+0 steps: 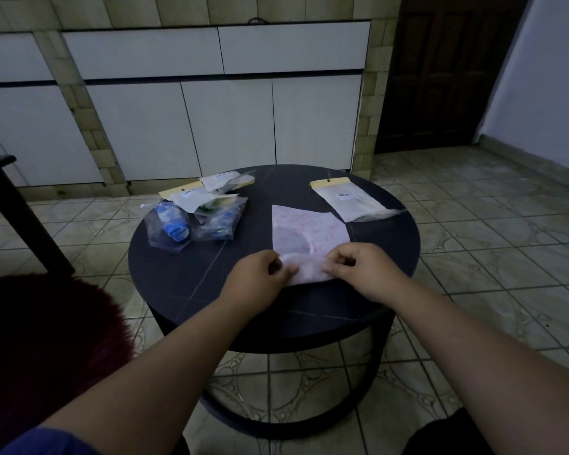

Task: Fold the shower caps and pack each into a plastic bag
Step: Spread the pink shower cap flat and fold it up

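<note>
Both the left hand [260,274] and right hand [358,270] pinch the near folded edge of the pale pink plastic shower cap [306,234] with curled fingers [278,269], close to the round dark table [184,274]'s front rim; bare tabletop lies left of it.

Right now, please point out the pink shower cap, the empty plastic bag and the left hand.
pink shower cap [309,229]: head view, flat middle of the sheet.
empty plastic bag [350,200]: head view, clear middle panel.
left hand [255,279]: head view, back of the hand.
</note>
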